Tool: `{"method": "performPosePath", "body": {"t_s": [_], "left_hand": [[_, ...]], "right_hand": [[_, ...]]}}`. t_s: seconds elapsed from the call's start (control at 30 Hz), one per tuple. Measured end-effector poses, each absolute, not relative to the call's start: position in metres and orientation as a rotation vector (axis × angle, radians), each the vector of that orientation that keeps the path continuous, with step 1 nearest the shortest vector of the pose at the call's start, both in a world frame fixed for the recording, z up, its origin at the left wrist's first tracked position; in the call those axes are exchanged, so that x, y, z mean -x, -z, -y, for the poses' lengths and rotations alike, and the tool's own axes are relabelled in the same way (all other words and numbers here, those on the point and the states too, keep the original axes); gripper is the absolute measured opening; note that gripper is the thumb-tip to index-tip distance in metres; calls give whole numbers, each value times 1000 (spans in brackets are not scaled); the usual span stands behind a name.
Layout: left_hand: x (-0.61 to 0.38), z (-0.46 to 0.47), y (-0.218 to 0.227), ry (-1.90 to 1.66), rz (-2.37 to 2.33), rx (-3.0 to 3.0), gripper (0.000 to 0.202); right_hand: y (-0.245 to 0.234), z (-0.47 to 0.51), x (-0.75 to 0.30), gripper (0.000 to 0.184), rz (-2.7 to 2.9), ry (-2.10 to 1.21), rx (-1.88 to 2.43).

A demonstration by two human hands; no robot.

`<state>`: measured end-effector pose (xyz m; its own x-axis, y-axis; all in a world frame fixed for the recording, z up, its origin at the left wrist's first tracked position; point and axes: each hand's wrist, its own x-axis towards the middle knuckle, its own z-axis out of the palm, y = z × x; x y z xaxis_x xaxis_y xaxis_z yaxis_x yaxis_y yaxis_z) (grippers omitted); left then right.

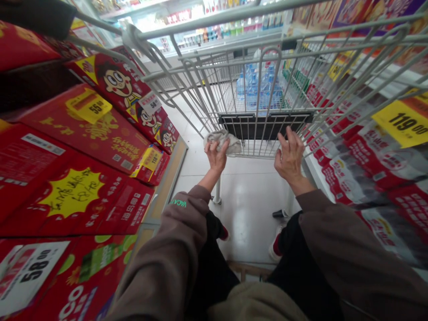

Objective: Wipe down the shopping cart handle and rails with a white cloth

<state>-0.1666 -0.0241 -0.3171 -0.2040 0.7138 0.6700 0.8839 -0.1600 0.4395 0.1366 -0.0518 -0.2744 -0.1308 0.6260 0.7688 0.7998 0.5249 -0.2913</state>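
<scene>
A wire shopping cart (207, 76) stands in front of me, with a black panel (247, 128) across the near end of its basket. My left hand (216, 154) grips a crumpled whitish cloth (230, 141) against the lower left corner of that end. At the lower right corner, my right hand (290, 154) is by the wires with its fingers apart and nothing in it. Whether its fingertips touch the wires I cannot tell. Blue-tinted water bottles (261, 84) show through the wires beyond the black panel.
Red gift boxes (87, 129) with price tags are stacked close on the left. Wrapped bottle packs (371, 160) line the right, under a yellow price tag (404, 118). Lit shelves (214, 29) stand at the back. Pale floor tiles (244, 205) show between my feet.
</scene>
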Motion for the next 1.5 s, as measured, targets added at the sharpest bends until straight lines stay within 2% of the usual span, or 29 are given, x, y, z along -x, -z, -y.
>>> {"method": "performPosePath", "body": {"t_s": [0.23,0.37,0.53,0.67,0.8,0.9,1.07,1.2,1.27,1.33,1.4,1.5], "left_hand": [[177,48,339,1062,1978,2071,32],[184,43,330,1166,1959,1895,37],[193,33,314,1256,1994,1722,32],[186,52,335,1012,2194,1876,45],[155,60,350,867,2410,1724,61],[110,54,349,839,2557,1617,64],[43,48,348,725,2467,1921,60],[63,55,345,708,2197,2383,49],[90,58,340,918,2431,2124,45],[115,59,334,1099,2706,1589,44],[132,57,329,1151,2844,1161,44],[138,49,321,1190,2940,832,49]], "right_hand": [[276,52,-131,57,1858,225,1162],[276,52,-128,58,1865,234,1138],[276,50,-122,57,1870,303,1099],[274,52,-123,58,1871,244,1109],[271,55,-126,59,1870,186,1162],[269,54,-126,58,1871,181,1177],[269,51,-123,55,1873,233,1166],[269,50,-125,55,1851,232,1155],[268,50,-127,56,1852,211,1170],[267,50,-129,55,1849,206,1184],[267,51,-129,55,1843,211,1194],[268,52,-128,55,1831,207,1198]]}}
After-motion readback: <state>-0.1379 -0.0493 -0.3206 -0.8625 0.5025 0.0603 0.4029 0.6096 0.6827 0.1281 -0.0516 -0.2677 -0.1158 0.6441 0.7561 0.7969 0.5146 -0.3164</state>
